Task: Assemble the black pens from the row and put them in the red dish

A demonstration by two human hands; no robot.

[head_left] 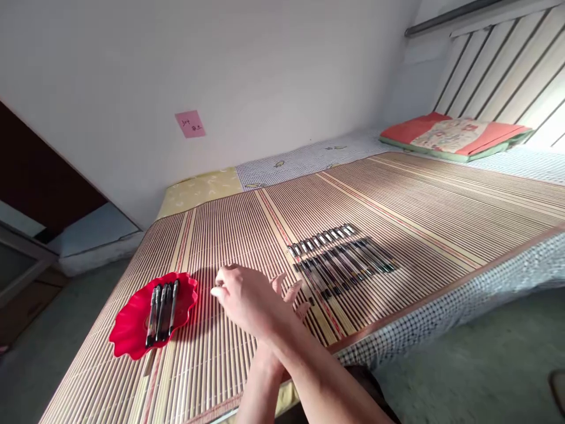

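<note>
My right hand (pixel 242 297) reaches across to the left, just right of a red scalloped plate (pixel 128 333) that holds several black pens (pixel 162 312). Its fingers are curled together, with a small pale tip showing at their end. My left hand (pixel 292 292) lies under the right forearm; only its spread fingertips show. They rest beside a row of several dark pens (pixel 344 266) lined up on the bamboo mat (pixel 397 200). A row of pen caps (pixel 322 238) sits just behind that row.
The mat covers a bed against a white wall with a pink sticky note (pixel 190 123). An orange pillow (pixel 454 135) lies at the far right. The bed's checked edge (pixel 441 312) drops to a grey floor on the right.
</note>
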